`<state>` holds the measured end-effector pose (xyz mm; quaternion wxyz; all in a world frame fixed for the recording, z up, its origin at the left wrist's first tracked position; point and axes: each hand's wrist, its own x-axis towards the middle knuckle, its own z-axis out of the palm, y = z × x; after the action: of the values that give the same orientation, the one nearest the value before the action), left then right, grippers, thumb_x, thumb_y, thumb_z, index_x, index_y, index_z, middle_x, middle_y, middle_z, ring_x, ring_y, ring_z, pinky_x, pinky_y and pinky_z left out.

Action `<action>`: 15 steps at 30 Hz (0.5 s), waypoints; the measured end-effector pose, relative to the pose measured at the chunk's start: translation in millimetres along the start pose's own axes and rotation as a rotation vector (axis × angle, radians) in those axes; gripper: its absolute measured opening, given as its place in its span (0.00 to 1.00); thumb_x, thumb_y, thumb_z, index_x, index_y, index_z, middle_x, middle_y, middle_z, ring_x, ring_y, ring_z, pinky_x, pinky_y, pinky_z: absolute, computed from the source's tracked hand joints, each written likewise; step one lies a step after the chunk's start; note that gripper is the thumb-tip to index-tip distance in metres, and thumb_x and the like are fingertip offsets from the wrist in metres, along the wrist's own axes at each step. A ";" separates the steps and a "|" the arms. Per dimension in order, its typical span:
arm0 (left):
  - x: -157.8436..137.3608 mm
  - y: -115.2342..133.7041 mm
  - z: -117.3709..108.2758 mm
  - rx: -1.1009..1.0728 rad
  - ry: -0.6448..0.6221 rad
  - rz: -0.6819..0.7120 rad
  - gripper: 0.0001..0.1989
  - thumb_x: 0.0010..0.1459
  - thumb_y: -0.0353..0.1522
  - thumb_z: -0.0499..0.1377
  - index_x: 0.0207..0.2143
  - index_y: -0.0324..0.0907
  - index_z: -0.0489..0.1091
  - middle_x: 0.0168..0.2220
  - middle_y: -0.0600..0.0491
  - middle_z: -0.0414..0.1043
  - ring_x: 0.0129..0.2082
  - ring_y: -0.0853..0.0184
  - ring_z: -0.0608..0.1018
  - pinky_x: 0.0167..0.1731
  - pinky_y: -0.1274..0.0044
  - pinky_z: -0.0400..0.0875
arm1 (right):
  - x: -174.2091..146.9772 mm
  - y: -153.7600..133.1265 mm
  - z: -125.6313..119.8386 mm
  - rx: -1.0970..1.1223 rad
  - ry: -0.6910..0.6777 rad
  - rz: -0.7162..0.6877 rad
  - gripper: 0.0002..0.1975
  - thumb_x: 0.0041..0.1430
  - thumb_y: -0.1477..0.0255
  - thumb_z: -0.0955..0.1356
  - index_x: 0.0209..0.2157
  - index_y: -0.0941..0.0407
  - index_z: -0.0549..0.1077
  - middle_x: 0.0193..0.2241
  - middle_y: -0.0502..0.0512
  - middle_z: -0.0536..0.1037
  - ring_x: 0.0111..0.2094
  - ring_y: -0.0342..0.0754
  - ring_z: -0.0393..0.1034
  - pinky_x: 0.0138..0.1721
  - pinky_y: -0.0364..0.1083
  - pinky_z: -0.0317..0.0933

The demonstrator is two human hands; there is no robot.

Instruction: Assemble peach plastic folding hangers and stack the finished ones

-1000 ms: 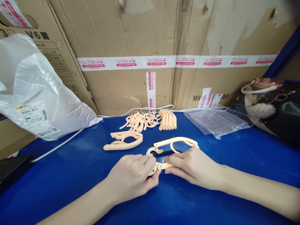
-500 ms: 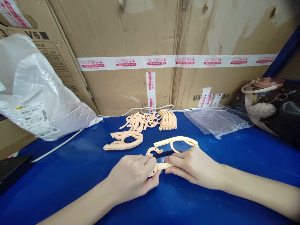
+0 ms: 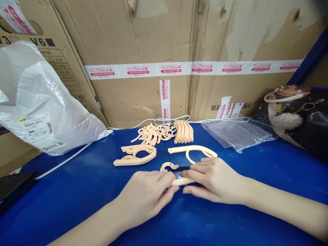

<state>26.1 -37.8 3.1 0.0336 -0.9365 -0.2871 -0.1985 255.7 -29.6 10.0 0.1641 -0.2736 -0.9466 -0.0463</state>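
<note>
My left hand [image 3: 151, 191] pinches one end of a cream plastic folding-hanger arm [image 3: 180, 181] between thumb and fingers. My right hand [image 3: 215, 179] has its fingers and thumb around the other end, mostly hiding it. A hanger hook [image 3: 169, 166] curves up just beyond my left fingers; whether it joins the held piece is hidden. Farther back, past my right fingers, lies another long hanger arm [image 3: 184, 149] with a curved strip below it. Folded hangers [image 3: 135, 155] lie together on the left, beyond my left hand.
Loose hooks and small parts [image 3: 153, 133] are heaped at the back of the blue table [image 3: 194, 222], beside stacked hanger arms [image 3: 183, 131]. A clear plastic bag [image 3: 238, 133] and dark bag [image 3: 310, 123] sit right. A white parcel [image 3: 51, 102] leans left against cardboard boxes [image 3: 138, 41].
The held arm has slid or turned so its end now meets my left fingertips, covering the holed joint seen before. My right fingers have loosened slightly, with the thumb lower.
</note>
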 end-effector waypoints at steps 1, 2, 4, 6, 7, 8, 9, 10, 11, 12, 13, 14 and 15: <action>-0.2 -0.8 -0.5 -0.005 0.008 -0.009 0.10 0.65 0.32 0.48 0.29 0.42 0.58 0.24 0.60 0.66 0.21 0.72 0.70 0.20 0.78 0.54 | -0.1 1.6 -1.4 -0.011 0.035 -0.003 0.21 0.67 0.60 0.56 0.38 0.58 0.73 0.24 0.53 0.74 0.24 0.44 0.66 0.27 0.44 0.55; -0.4 -1.7 -1.1 -0.010 0.014 -0.018 0.10 0.65 0.32 0.48 0.29 0.42 0.58 0.23 0.60 0.66 0.20 0.72 0.69 0.19 0.79 0.53 | -0.1 3.6 -3.0 -0.021 0.074 -0.004 0.20 0.67 0.61 0.56 0.37 0.58 0.74 0.24 0.53 0.74 0.25 0.44 0.66 0.28 0.44 0.55; -0.9 -3.5 -1.9 -0.015 0.021 -0.042 0.10 0.65 0.32 0.47 0.29 0.43 0.57 0.22 0.60 0.64 0.19 0.73 0.68 0.19 0.79 0.52 | 0.1 8.6 -6.6 -0.042 0.155 0.003 0.18 0.67 0.64 0.57 0.35 0.58 0.74 0.25 0.54 0.74 0.27 0.45 0.65 0.30 0.44 0.57; -1.3 -4.7 -1.9 -0.020 0.027 -0.066 0.10 0.66 0.33 0.47 0.29 0.43 0.58 0.22 0.61 0.64 0.18 0.73 0.67 0.19 0.79 0.52 | 0.5 14.3 -10.3 -0.072 0.235 0.029 0.15 0.65 0.68 0.59 0.34 0.58 0.74 0.29 0.56 0.75 0.31 0.46 0.65 0.33 0.45 0.58; -1.3 -5.1 -1.7 -0.022 0.028 -0.072 0.10 0.66 0.33 0.47 0.29 0.43 0.58 0.21 0.61 0.63 0.18 0.73 0.67 0.20 0.79 0.52 | 0.6 17.2 -12.0 -0.089 0.270 0.046 0.14 0.65 0.69 0.60 0.34 0.58 0.74 0.31 0.57 0.75 0.33 0.47 0.65 0.35 0.46 0.58; -1.3 -5.3 -1.3 -0.023 0.027 -0.075 0.10 0.66 0.33 0.46 0.29 0.43 0.58 0.21 0.61 0.63 0.18 0.72 0.67 0.20 0.79 0.51 | 0.7 20.1 -13.5 -0.105 0.297 0.063 0.13 0.64 0.70 0.60 0.33 0.58 0.74 0.35 0.58 0.76 0.35 0.48 0.65 0.37 0.47 0.59; -1.2 -5.3 -1.0 -0.023 0.022 -0.078 0.10 0.66 0.33 0.46 0.30 0.43 0.58 0.21 0.61 0.63 0.18 0.72 0.67 0.20 0.79 0.51 | 0.8 22.8 -14.6 -0.120 0.314 0.080 0.13 0.64 0.71 0.61 0.33 0.58 0.75 0.38 0.59 0.75 0.37 0.49 0.65 0.39 0.48 0.59; -1.0 -5.3 -0.8 -0.025 0.019 -0.078 0.10 0.66 0.33 0.46 0.30 0.43 0.58 0.21 0.61 0.63 0.18 0.72 0.67 0.20 0.79 0.51 | 0.8 25.2 -15.3 -0.133 0.321 0.094 0.13 0.64 0.71 0.61 0.32 0.58 0.75 0.40 0.60 0.75 0.39 0.50 0.65 0.40 0.49 0.58; -0.6 -5.3 -0.7 -0.025 0.019 -0.077 0.11 0.66 0.33 0.46 0.29 0.43 0.59 0.21 0.61 0.63 0.18 0.72 0.66 0.20 0.79 0.51 | 0.9 27.4 -15.5 -0.141 0.316 0.106 0.13 0.64 0.71 0.61 0.32 0.58 0.75 0.43 0.60 0.74 0.40 0.50 0.65 0.41 0.50 0.58; -0.2 -5.3 -0.8 -0.024 0.020 -0.077 0.11 0.66 0.33 0.46 0.29 0.43 0.59 0.21 0.61 0.63 0.18 0.72 0.66 0.19 0.79 0.51 | 0.9 29.1 -15.4 -0.147 0.302 0.112 0.14 0.64 0.71 0.61 0.32 0.57 0.76 0.44 0.60 0.74 0.41 0.51 0.65 0.41 0.50 0.58; 0.2 -5.3 -1.2 -0.021 0.018 -0.078 0.11 0.66 0.33 0.46 0.29 0.43 0.59 0.21 0.61 0.63 0.18 0.72 0.66 0.19 0.79 0.50 | 1.0 30.6 -14.9 -0.148 0.285 0.116 0.14 0.65 0.70 0.60 0.32 0.57 0.76 0.45 0.60 0.74 0.43 0.51 0.65 0.42 0.50 0.58; 0.7 -5.3 -1.6 -0.018 0.013 -0.079 0.11 0.66 0.33 0.47 0.29 0.43 0.59 0.20 0.61 0.63 0.18 0.72 0.66 0.19 0.79 0.50 | 1.3 31.6 -14.2 -0.144 0.266 0.112 0.14 0.65 0.70 0.60 0.33 0.57 0.76 0.45 0.59 0.74 0.44 0.52 0.65 0.43 0.51 0.57; 1.0 -5.4 -2.1 -0.014 0.009 -0.081 0.11 0.66 0.33 0.47 0.29 0.42 0.60 0.20 0.61 0.64 0.18 0.72 0.66 0.19 0.79 0.51 | 1.6 32.4 -13.2 -0.135 0.242 0.101 0.14 0.65 0.69 0.60 0.34 0.57 0.76 0.44 0.58 0.74 0.45 0.52 0.65 0.45 0.51 0.57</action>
<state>23.2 -33.2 5.1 0.0203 -0.9235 -0.3232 -0.2057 275.5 -3.8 23.0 0.2605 -0.3238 -0.8996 -0.1344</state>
